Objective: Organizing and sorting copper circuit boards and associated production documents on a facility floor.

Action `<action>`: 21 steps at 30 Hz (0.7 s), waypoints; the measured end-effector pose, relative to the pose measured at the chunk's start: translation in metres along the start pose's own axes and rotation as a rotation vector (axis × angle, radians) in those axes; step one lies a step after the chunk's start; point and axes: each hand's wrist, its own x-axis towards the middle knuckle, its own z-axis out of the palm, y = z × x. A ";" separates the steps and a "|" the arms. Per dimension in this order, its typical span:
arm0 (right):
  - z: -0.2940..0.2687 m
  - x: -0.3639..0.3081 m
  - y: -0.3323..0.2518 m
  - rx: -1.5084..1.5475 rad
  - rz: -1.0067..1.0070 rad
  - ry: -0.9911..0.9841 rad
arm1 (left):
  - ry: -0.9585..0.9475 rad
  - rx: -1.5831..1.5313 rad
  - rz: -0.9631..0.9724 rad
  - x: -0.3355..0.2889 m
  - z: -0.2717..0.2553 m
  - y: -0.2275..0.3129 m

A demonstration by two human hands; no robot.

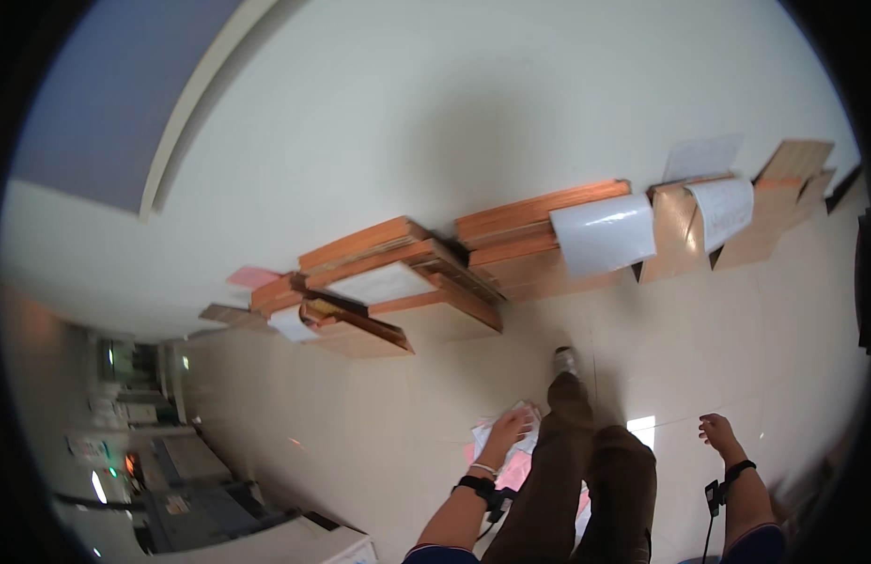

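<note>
My left hand [511, 430], its fingers loosely bent, hangs beside my left leg, over pink and white paper sheets [517, 467]. The sheets seem to lie below it, and more of them show between my legs; nothing is seen between its fingers. My right hand [717, 433] is out to the right, away from my leg, with its fingers half curled, a little apart and holding nothing. Each wrist wears a dark strap with a small black device. Ahead, stacks of brown flat boards [435, 308] lean along the wall, out of reach of both hands.
White sheets hang over the boards, one glossy sheet [605, 235] in the middle. A pale wall [360, 113] rises behind them, with a blue-grey panel [125, 85] at the upper left. Grey equipment [205, 498] and a white-topped surface [313, 543] stand at the lower left. The tiled floor is glossy.
</note>
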 end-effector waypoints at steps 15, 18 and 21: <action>0.211 -0.009 -0.369 -0.133 -0.351 -0.357 | 0.408 -0.400 0.390 -0.075 -0.362 0.122; 0.309 -0.001 -0.410 -0.027 -0.276 -0.419 | 0.289 -0.518 0.275 0.007 -0.387 0.103; 0.394 0.020 -0.451 0.125 -0.278 -0.307 | 0.106 -0.551 0.113 0.072 -0.380 0.092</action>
